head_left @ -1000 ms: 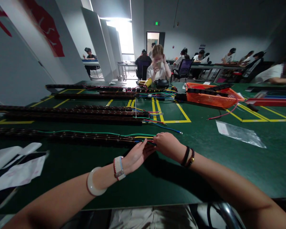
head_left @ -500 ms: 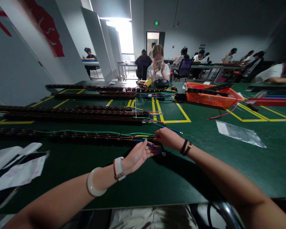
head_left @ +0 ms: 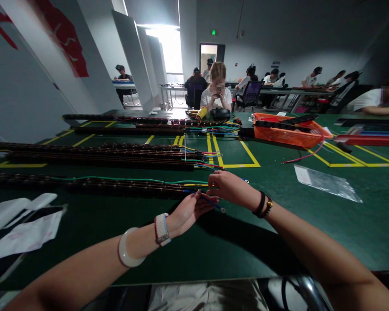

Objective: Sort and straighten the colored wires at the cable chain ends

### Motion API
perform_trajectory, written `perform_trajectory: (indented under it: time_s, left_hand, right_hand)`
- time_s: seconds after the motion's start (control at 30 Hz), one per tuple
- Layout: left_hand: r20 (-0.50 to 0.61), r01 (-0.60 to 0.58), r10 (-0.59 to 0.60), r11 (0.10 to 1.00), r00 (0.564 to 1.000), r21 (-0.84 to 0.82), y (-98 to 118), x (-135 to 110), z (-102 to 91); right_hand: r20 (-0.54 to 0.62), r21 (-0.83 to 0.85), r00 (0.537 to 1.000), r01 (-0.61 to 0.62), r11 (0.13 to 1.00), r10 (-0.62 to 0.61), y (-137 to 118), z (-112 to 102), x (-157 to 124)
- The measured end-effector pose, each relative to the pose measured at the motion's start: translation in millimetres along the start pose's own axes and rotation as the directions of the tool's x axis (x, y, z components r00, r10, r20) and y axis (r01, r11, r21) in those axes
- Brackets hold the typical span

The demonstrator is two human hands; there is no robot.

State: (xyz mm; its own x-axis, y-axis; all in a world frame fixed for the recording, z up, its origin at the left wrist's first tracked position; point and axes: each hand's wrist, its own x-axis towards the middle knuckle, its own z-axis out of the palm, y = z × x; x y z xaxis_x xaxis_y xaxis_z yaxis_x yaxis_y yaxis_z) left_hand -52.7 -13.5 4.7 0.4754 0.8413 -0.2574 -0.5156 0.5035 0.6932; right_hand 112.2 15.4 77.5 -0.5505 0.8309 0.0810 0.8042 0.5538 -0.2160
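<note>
A long dark strip (head_left: pixel 94 186) with copper contacts lies across the green table (head_left: pixel 188 250) in front of me, with green, yellow and blue wires leaving its right end. My left hand (head_left: pixel 186 211) rests at that end, fingers curled around the blue wire (head_left: pixel 210 201), whose ring terminal lies just past my fingertips. My right hand (head_left: pixel 230 188) hovers over the wire ends, fingers bent and pinching the yellow wire (head_left: pixel 194 185) by the strip's end.
More dark strips (head_left: pixel 97 153) with coloured wires lie farther back. An orange tray (head_left: pixel 288 131) sits at the back right and a clear plastic bag (head_left: pixel 326 182) lies to the right. White paper packets (head_left: pixel 22 224) lie at left. A person sits opposite; other people work at tables behind.
My right hand lifted off the blue wire and moved back and up to the yellow wire. The blue wire's terminal end now lies exposed on the table by my left fingers.
</note>
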Motion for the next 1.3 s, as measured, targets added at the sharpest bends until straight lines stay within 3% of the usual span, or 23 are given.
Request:
perform_trajectory:
  time_s: [0.23, 0.4, 0.6, 0.9, 1.3]
  left_hand:
    - [-0.059, 0.001, 0.001, 1.0, 0.998, 0.023, 0, 0, 0.3]
    - [-0.027, 0.006, -0.005, 1.0, 1.0, 0.019, 0, -1, 0.9]
    - [0.077, 0.068, -0.084, 0.98, 0.994, 0.186, 1, -4, 1.6]
    - [0.0, 0.105, -0.109, 0.954, 0.994, 0.282, 0, -11, 9.6]
    - [0.084, 0.077, -0.13, 0.885, 0.988, 0.458, -1, -18, 14.9]
  right_hand:
    - [0.208, -0.191, 0.978, 0.037, 0.981, 0.003, -19, 10, -12]
    - [0.179, -0.268, 0.984, 0.034, 0.963, 0.016, -15, 14, -9]
    - [0.209, -0.257, 0.977, 0.016, 0.966, 0.039, -11, 10, -8]
    - [0.284, -0.118, 0.958, 0.087, 0.989, -0.051, 3, 7, -5]
    - [0.228, -0.239, 0.973, 0.095, 0.966, -0.039, 1, 17, -8]
